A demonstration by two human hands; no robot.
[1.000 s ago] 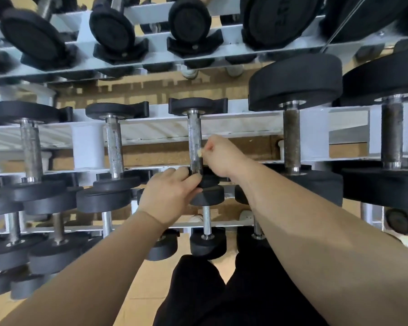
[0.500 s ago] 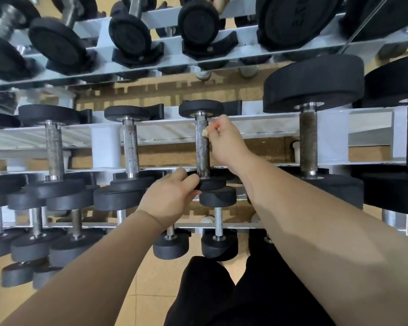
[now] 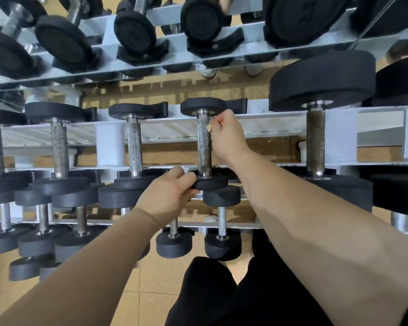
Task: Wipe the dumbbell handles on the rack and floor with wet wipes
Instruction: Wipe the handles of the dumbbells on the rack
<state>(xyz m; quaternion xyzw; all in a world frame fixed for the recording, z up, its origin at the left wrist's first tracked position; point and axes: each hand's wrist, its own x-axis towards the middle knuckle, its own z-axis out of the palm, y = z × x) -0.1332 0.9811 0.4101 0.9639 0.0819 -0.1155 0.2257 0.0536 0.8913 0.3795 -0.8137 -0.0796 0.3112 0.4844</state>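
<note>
- The speckled handles (image 3: 59, 147) at the left of the rack (image 3: 174, 128) may or may not be wiped; I cannot tell.
- The left hand (image 3: 167, 194) curls round the near weight head (image 3: 211, 183), steadying that dumbbell on the middle shelf.
- Its knurled handle (image 3: 204, 147) is mid-wipe, I judge.
- The right hand (image 3: 226, 135), fisted, pinches a small wet wipe (image 3: 208, 128) against the handle's far end.
- The darker handle (image 3: 315, 140) and the lower tier likely remain.

Tan tiled floor (image 3: 151, 290), speckled brown under white metal rack (image 3: 174, 128); even light.
</note>
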